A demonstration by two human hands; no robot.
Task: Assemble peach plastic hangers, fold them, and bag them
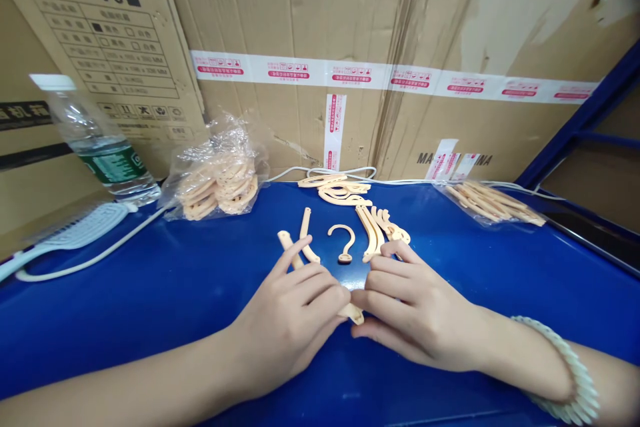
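My left hand [300, 320] is closed around a beige plastic hanger arm piece [351, 313], whose near end shows between my hands. A beige length [285, 239] sticks out past the left fingers; whether it is the same piece is hidden. My right hand [415, 307] closes its thumb and fingers at the near end. Just beyond lies a loose beige hanger hook [350, 238], curved like a question mark. To its left rests a curved arm piece [307, 233], and to its right are more arm pieces [371, 233] beside several smaller curved hook parts [393, 227].
The blue tabletop [175, 300] carries more beige parts [340, 191] at the back. A clear bag of beige parts [220, 177], a water bottle [107, 153] and a hairbrush [85, 227] stand left. Another bagged bundle [493, 202] lies right. Cardboard boxes [280, 120] and a white cable [295, 173] line the back.
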